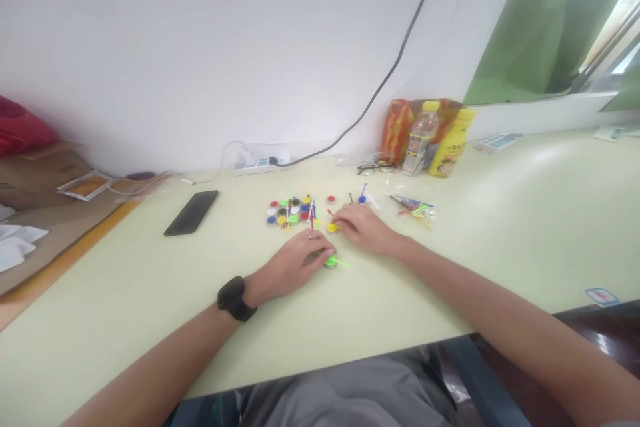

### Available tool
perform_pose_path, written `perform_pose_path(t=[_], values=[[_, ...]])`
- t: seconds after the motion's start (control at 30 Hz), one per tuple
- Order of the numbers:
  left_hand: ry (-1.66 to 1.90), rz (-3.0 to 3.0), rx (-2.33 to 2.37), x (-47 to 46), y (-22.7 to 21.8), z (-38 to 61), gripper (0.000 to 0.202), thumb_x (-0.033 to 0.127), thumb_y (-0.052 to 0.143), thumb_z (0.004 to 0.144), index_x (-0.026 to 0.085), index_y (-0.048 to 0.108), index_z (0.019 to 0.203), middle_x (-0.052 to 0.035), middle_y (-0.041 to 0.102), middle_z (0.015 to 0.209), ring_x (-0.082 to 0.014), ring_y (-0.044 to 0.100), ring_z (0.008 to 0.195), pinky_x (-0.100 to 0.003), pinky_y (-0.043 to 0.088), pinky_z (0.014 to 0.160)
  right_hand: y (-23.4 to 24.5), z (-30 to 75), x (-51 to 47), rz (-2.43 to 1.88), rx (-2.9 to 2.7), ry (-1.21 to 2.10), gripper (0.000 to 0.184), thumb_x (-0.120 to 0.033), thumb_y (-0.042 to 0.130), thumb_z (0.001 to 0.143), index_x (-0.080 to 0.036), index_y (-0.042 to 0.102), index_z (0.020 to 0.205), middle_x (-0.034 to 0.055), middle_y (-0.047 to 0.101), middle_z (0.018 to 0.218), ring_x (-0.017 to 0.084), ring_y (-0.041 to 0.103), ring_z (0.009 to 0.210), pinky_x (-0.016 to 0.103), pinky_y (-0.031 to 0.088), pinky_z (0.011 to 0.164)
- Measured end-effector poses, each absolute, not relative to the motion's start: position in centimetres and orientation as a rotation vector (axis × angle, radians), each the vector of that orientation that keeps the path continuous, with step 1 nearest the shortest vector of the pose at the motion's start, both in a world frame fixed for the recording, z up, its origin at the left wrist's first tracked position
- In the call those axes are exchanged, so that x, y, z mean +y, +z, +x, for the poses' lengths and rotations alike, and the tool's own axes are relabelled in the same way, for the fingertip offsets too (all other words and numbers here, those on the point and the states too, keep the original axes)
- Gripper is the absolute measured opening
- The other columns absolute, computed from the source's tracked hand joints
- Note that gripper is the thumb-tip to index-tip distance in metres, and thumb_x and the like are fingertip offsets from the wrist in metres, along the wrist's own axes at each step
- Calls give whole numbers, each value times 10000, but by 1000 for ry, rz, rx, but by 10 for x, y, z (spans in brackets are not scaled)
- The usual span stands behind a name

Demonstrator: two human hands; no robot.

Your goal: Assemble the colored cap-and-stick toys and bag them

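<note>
My left hand [295,265], with a black watch on its wrist, rests on the pale green table [150,293] with fingers curled around a small green disc with a green stick [333,261]. My right hand [363,227] lies just behind it, fingertips pinched on a small yellow piece [331,227]. Behind both hands sits a cluster of small coloured discs [290,211] with thin coloured sticks among them. A blue piece with a stick [363,197] lies past my right hand, and a loose bundle of coloured sticks [415,207] lies to its right.
A black phone [191,212] lies left of the discs. At the wall stand a white power strip [260,161] with cables, black glasses [375,167], two bottles [423,140] and an orange bag [397,125]. Cardboard and papers are at far left.
</note>
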State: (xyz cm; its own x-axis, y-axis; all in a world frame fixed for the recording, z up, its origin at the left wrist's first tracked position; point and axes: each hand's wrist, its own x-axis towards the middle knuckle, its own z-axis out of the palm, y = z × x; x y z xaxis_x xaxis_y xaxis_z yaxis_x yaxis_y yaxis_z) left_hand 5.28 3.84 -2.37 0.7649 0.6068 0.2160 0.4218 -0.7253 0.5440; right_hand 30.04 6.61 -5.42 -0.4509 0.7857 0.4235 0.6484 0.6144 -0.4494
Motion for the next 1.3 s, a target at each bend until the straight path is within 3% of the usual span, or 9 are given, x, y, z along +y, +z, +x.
perform_pose_path(t=[0.57,1.3], values=[[523,2470,774,38,-24,52,300,367,468,1108,245,741,1134,-75,696,1127,-250,614,1079,-414,505,981,-55,300,67,-1094,-2235,296,215,-117,548,1023,-205,734,1086,83,748,1074,245,654,1024,383,448,923],[470,2492,762,37,-21,52,316,349,438,1118,251,730,1188,-70,694,1186,-250,586,1125,-411,487,1008,-48,297,62,-1060,-2294,342,194,-77,546,983,-192,696,939,58,663,932,211,591,927,331,427,849]])
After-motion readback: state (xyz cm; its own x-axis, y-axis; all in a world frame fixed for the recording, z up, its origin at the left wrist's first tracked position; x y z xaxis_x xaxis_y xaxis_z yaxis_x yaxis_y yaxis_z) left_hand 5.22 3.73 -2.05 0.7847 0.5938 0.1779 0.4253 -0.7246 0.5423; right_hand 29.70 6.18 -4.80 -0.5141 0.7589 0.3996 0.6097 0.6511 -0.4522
